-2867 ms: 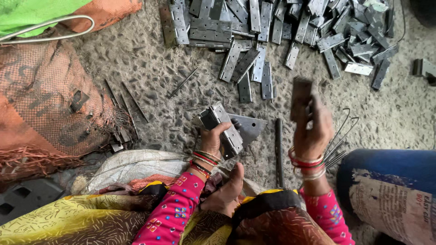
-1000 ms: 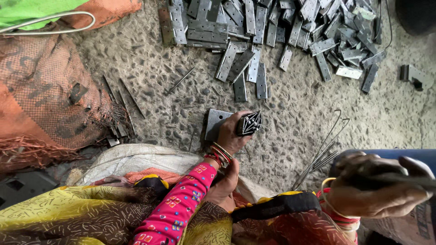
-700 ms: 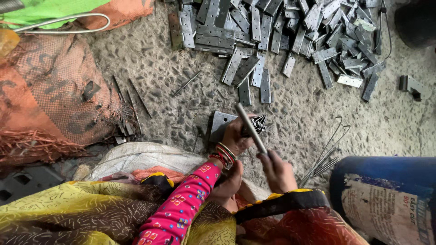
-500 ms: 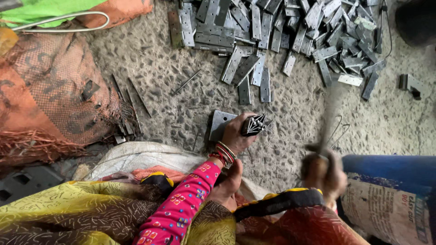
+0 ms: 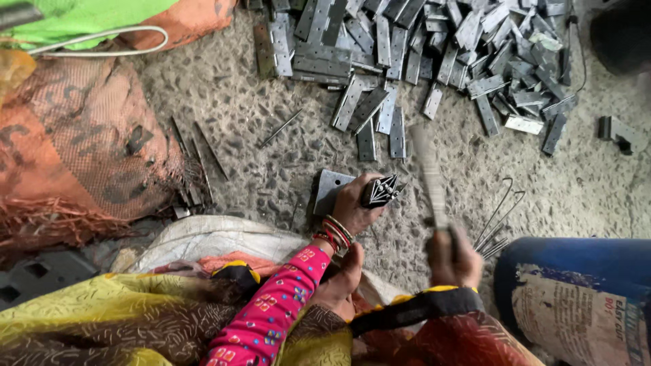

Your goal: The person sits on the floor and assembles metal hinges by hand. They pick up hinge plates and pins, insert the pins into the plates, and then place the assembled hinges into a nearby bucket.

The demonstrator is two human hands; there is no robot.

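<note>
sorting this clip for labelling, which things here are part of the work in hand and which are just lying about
In hand:
left hand holding a small dark metal hinge
right hand gripping a blurred long grey metal bar
flat grey steel plate beneath

Lying about:
heap of grey hinge leaves
orange mesh sack
blue drum
bent wire rods

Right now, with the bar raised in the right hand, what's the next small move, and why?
Probably bring the blurred metal bar in the right hand down onto the dark folded hinge piece. The left hand steadies it on the grey plate, fingers close, so aim carefully.
</note>
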